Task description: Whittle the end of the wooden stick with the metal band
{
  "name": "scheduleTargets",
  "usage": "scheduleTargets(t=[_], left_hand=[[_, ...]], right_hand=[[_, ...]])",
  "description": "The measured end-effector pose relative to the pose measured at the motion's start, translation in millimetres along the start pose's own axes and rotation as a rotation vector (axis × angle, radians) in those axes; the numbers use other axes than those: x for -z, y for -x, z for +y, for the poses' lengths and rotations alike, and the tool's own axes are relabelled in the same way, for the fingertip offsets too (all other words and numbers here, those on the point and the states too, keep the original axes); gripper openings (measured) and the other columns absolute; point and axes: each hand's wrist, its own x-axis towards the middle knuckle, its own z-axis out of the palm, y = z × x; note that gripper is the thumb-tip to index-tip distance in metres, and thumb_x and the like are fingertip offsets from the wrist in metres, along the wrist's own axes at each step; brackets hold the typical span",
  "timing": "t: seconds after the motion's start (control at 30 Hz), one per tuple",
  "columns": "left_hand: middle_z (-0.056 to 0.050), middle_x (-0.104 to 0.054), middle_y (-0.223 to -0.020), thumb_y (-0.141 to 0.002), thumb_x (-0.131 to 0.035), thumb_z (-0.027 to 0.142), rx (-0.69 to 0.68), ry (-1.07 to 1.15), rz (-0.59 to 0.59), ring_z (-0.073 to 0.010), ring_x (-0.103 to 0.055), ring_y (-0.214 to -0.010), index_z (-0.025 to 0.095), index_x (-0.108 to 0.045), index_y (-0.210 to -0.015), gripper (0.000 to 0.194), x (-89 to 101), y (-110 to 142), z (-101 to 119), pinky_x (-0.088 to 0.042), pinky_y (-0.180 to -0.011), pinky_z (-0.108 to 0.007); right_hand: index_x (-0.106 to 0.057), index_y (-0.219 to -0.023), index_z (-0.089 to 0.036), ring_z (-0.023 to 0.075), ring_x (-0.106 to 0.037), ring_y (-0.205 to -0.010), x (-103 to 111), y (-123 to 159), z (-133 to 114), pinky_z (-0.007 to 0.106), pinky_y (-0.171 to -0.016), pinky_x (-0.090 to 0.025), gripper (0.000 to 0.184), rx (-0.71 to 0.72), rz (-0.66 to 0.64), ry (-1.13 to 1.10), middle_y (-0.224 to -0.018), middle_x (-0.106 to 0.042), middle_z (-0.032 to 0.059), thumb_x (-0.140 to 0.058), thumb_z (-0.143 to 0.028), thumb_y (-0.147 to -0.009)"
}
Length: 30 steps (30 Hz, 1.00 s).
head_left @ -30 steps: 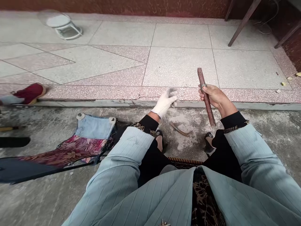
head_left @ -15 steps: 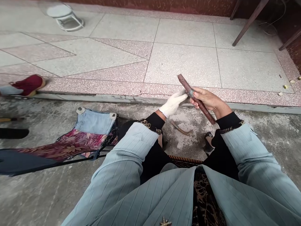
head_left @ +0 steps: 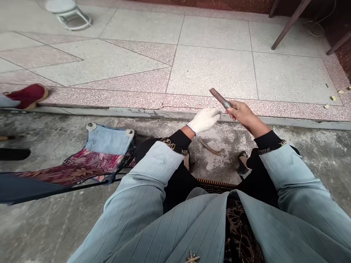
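My bare right hand point(head_left: 242, 114) is wrapped round a reddish-brown stick point(head_left: 218, 96) that tilts up and to the left; a ring shows on one finger. My left hand point(head_left: 205, 119), in a white glove, rests beside it with its fingertips touching the right hand near the stick, fingers loosely curled and nothing visible inside them. A thin curved brown strip point(head_left: 210, 148) lies on the concrete below both hands, between my feet.
A folded cloth stool with floral and blue fabric point(head_left: 90, 160) lies at the left. A red shoe point(head_left: 26, 95) sits on the tiled step point(head_left: 131, 98). A white stool point(head_left: 65, 11) stands far left, dark furniture legs point(head_left: 287, 23) far right.
My right hand has tilted the stick from upright to slanting left and lowered it. My gloved left hand moved right until it met the right hand.
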Motion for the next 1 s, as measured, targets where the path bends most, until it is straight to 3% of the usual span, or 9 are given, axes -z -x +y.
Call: scheduleTargets(t=[0.17,0.27,0.37,0.43,0.47,0.6,0.8,0.9,1.0], left_hand=[[-0.003,-0.065,-0.076,-0.092,-0.04,0.032,-0.058,0.1,-0.164,-0.0163,-0.058,-0.07,0.016,-0.07,-0.099,0.035,-1.5,7,3,-0.041,-0.067,-0.026],[-0.002,-0.066,-0.079,-0.091,-0.042,0.034,-0.119,0.162,-0.276,-0.0147,-0.058,-0.071,0.016,-0.07,-0.095,0.034,0.9,11,4,-0.041,-0.067,-0.024],[-0.001,-0.067,-0.082,-0.087,-0.045,0.032,-0.146,0.158,-0.265,-0.0144,-0.058,-0.072,0.015,-0.07,-0.096,0.031,5.5,9,0,-0.04,-0.069,-0.024],[-0.001,-0.067,-0.081,-0.085,-0.047,0.031,-0.155,0.182,-0.248,-0.0145,-0.058,-0.073,0.015,-0.07,-0.094,0.03,7.8,5,-3,-0.04,-0.069,-0.024],[-0.001,-0.067,-0.08,-0.085,-0.047,0.031,-0.156,0.199,-0.24,-0.0146,-0.058,-0.073,0.015,-0.07,-0.092,0.029,8.3,4,-5,-0.04,-0.069,-0.024],[-0.002,-0.066,-0.077,-0.083,-0.051,0.031,-0.174,0.268,-0.194,-0.0143,-0.056,-0.071,0.014,-0.071,-0.092,0.027,5.0,1,-9,-0.04,-0.068,-0.025],[-0.002,-0.062,-0.071,-0.088,-0.044,0.029,-0.068,0.304,-0.108,-0.0141,-0.053,-0.064,0.013,-0.069,-0.09,0.029,0.2,5,1,-0.04,-0.064,-0.026],[0.0,-0.06,-0.071,-0.088,-0.044,0.026,-0.112,0.309,-0.156,-0.0131,-0.052,-0.065,0.015,-0.068,-0.087,0.027,-1.5,6,7,-0.04,-0.065,-0.025],[0.0,-0.063,-0.078,-0.088,-0.044,0.026,-0.172,0.391,-0.224,-0.0119,-0.054,-0.068,0.015,-0.067,-0.089,0.026,-4.9,7,10,-0.04,-0.067,-0.023]], right_hand=[[-0.065,-0.118,-0.016,0.0214,-0.061,-0.078,6,3,-5,0.03,-0.066,-0.041,0.031,0.025,0.026,0.777,-0.092,-0.07,0.0118,-0.051,-0.027,-0.094],[-0.069,-0.116,-0.014,0.0257,-0.063,-0.084,16,5,-7,0.033,-0.069,-0.041,0.031,-0.103,-0.091,1.062,-0.1,-0.071,0.0172,-0.053,-0.026,-0.092],[-0.076,-0.108,-0.018,0.0201,-0.062,-0.073,28,9,-6,0.03,-0.066,-0.042,0.028,-0.257,-0.579,0.909,-0.088,-0.073,0.0103,-0.063,-0.023,-0.084],[-0.077,-0.109,-0.021,0.015,-0.059,-0.065,37,12,-8,0.027,-0.064,-0.043,0.031,-0.225,-0.886,0.601,-0.081,-0.073,0.0045,-0.068,-0.029,-0.08],[-0.077,-0.111,-0.021,0.0134,-0.058,-0.064,41,14,-11,0.026,-0.063,-0.043,0.035,-0.178,-0.947,0.45,-0.081,-0.073,0.0031,-0.07,-0.033,-0.079],[-0.075,-0.114,-0.019,0.0109,-0.056,-0.066,56,25,-26,0.024,-0.063,-0.043,0.043,0.009,-0.745,0.1,-0.085,-0.072,0.0019,-0.071,-0.043,-0.078],[-0.074,-0.083,-0.015,0.0106,-0.05,-0.059,56,29,-31,0.024,-0.056,-0.04,0.025,-0.015,-0.36,-0.052,-0.068,-0.063,0.0024,-0.068,-0.039,-0.082],[-0.071,-0.08,-0.014,0.0111,-0.049,-0.058,45,21,-22,0.026,-0.056,-0.041,0.024,-0.009,-0.221,-0.045,-0.066,-0.061,0.0029,-0.067,-0.037,-0.083],[-0.071,-0.092,-0.013,0.0135,-0.052,-0.059,32,12,-13,0.028,-0.059,-0.042,0.021,-0.054,-0.04,0.166,-0.07,-0.063,0.0045,-0.062,-0.031,-0.085]])
